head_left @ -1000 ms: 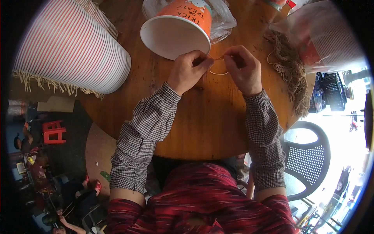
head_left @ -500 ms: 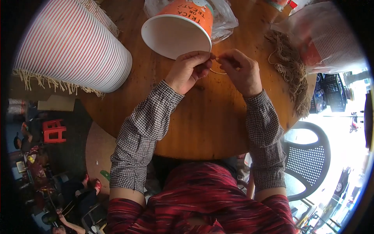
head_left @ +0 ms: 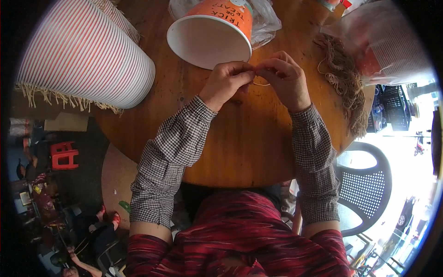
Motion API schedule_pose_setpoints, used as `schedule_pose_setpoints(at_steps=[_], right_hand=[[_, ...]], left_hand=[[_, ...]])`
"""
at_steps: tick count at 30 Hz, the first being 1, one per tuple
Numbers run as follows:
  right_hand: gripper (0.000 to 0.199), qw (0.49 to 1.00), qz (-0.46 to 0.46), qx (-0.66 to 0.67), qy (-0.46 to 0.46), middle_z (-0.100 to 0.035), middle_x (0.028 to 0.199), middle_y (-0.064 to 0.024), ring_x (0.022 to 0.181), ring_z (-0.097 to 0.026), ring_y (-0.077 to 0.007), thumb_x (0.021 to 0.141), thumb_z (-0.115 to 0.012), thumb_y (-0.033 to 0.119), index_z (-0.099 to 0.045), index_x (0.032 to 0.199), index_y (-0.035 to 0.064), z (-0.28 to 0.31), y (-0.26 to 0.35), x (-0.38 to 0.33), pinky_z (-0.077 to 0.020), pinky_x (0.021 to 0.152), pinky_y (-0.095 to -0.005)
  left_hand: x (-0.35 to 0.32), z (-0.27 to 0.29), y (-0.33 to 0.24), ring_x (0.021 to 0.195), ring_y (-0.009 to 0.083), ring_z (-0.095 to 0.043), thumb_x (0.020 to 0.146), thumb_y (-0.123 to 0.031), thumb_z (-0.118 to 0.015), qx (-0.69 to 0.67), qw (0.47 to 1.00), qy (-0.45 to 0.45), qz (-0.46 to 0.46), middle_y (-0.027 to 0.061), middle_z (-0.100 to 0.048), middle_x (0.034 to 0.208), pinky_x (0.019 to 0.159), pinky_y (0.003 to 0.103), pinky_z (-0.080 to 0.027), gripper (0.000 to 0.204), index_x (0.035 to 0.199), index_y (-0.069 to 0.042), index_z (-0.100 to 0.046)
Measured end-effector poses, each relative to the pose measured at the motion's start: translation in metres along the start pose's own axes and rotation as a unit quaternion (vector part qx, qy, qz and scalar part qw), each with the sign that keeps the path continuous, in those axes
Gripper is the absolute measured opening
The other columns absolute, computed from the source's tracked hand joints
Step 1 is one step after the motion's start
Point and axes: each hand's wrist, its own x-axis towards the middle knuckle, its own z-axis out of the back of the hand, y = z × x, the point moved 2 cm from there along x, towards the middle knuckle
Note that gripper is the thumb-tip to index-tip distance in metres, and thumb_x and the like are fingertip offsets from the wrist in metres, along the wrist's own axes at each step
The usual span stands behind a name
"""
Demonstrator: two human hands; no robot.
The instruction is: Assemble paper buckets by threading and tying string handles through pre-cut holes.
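Observation:
My left hand (head_left: 227,82) and my right hand (head_left: 287,81) meet fingertip to fingertip over the round wooden table. Both are pinched closed on a thin pale cord (head_left: 261,84), and a short curve of it shows just below the fingertips. Where the cord ends inside the fingers is hidden. Right behind my hands an orange paper bucket (head_left: 211,40) lies on its side, its white open mouth facing me and its rim close to my left fingers. To the right, a loose bundle of tan cords (head_left: 344,83) hangs over the table's edge.
A tall stack of nested paper buckets (head_left: 87,55) lies at the left, with a fringe of cords (head_left: 69,99) under it. More buckets in a clear plastic bag (head_left: 392,46) stand far right. Crumpled clear plastic (head_left: 267,25) lies behind the bucket. A grey chair (head_left: 364,189) is at my right.
My fingertips have come together and now touch, the right hand turning slightly inward. Less of the cord's loop shows. The bucket has barely shifted.

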Motion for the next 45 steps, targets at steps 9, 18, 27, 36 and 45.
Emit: schedule_pose_setpoints(at_steps=[9,18,27,36,45], right_hand=[[0.010,0.999,-0.033,0.034,0.015,-0.056,0.084,-0.0021,0.074,-0.055,-0.0105,0.079,-0.067,0.006,-0.067,0.089,0.0030,-0.002,-0.003,0.000,-0.0450,0.064,-0.0242],[0.017,0.971,-0.161,0.175,0.033,-0.065,0.084,-0.0044,0.072,-0.060,-0.0092,0.085,-0.063,0.009,-0.065,0.099,0.0001,-0.008,0.001,-0.002,-0.0496,0.060,-0.0220],[0.014,0.969,-0.147,0.199,-0.001,-0.066,0.080,-0.0066,0.069,-0.062,-0.0102,0.086,-0.062,0.008,-0.063,0.094,-0.0032,-0.012,-0.003,-0.003,-0.0507,0.059,-0.0223],[0.013,0.990,-0.115,0.067,-0.050,-0.065,0.070,-0.0092,0.060,-0.063,-0.0119,0.086,-0.061,0.010,-0.061,0.089,-0.0028,-0.022,0.006,-0.009,-0.0500,0.054,-0.0249],[0.014,0.994,-0.094,0.031,-0.049,-0.065,0.071,-0.0126,0.060,-0.065,-0.0166,0.084,-0.062,0.011,-0.060,0.087,-0.0031,-0.026,0.008,-0.011,-0.0502,0.054,-0.0276]], left_hand=[[0.001,-0.002,-0.005,0.066,0.0108,-0.059,0.084,-0.014,-0.064,0.257,0.952,-0.006,-0.168,0.0059,-0.064,0.073,0.060,0.025,-0.048,0.018,0.085,0.004,-0.065],[-0.001,0.002,-0.006,0.072,0.0077,-0.057,0.088,-0.013,-0.060,0.249,0.939,-0.034,-0.236,0.0029,-0.063,0.076,0.063,0.023,-0.046,0.016,0.091,0.002,-0.065],[0.000,-0.003,-0.001,0.063,0.0100,-0.057,0.088,-0.011,-0.059,0.216,0.939,-0.087,-0.252,0.0049,-0.062,0.070,0.056,0.024,-0.046,0.015,0.086,0.004,-0.062],[-0.010,-0.011,-0.004,0.057,0.0197,-0.061,0.082,-0.008,-0.063,0.321,0.895,-0.190,-0.242,0.0123,-0.061,0.067,0.052,0.029,-0.046,0.012,0.079,0.002,-0.060],[-0.009,-0.009,-0.002,0.060,0.0212,-0.063,0.081,-0.006,-0.064,0.272,0.912,-0.218,-0.215,0.0111,-0.063,0.067,0.053,0.030,-0.048,0.009,0.084,0.000,-0.058]])
